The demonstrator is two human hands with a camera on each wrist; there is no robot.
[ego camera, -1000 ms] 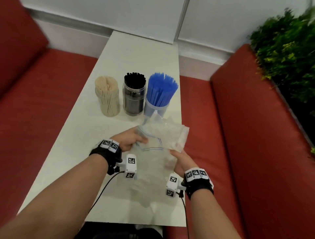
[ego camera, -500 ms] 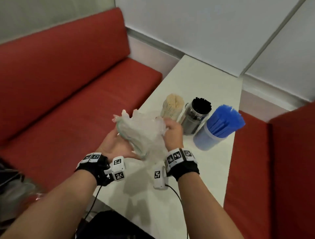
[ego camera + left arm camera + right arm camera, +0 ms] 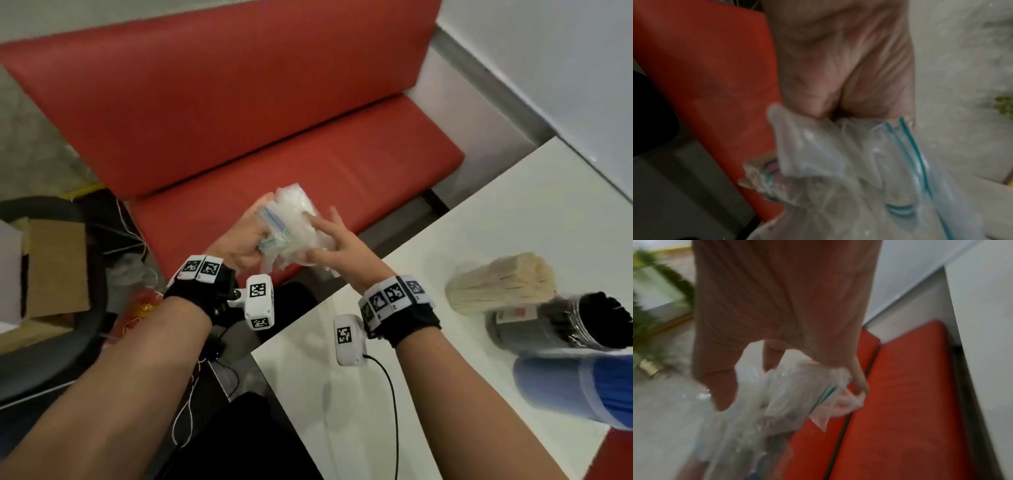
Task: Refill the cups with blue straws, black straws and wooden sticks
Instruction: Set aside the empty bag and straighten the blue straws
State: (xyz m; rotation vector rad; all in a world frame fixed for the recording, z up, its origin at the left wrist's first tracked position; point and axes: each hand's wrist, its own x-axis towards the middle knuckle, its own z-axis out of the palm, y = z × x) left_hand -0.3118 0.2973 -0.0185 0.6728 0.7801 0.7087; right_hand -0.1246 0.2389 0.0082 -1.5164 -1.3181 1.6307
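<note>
Crumpled bags [image 3: 294, 222]: thin clear plastic film, glossy, creased; teal-blue zip strips along the seal edges. Held between left hand [image 3: 239, 243] and right hand [image 3: 337, 245].

Tabletop [image 3: 479, 226]: white, smooth, slight sheen with soft reflections.

Bench seat [image 3: 274, 137]: red, smooth, matt, leather-like upholstery.

Wooden sticks [image 3: 503, 279]: pale raw wood, matt.

Black straws [image 3: 596, 320]: dark plastic, in a clear glossy jar [image 3: 524, 325].

Blue straws [image 3: 616, 390]: plastic, in a translucent bluish plastic cup [image 3: 555, 383].

Wrist bands [image 3: 407, 315]: black cloth, matt, with white hard-plastic marker blocks.

Box [image 3: 54, 267]: brown cardboard, matt.
</note>
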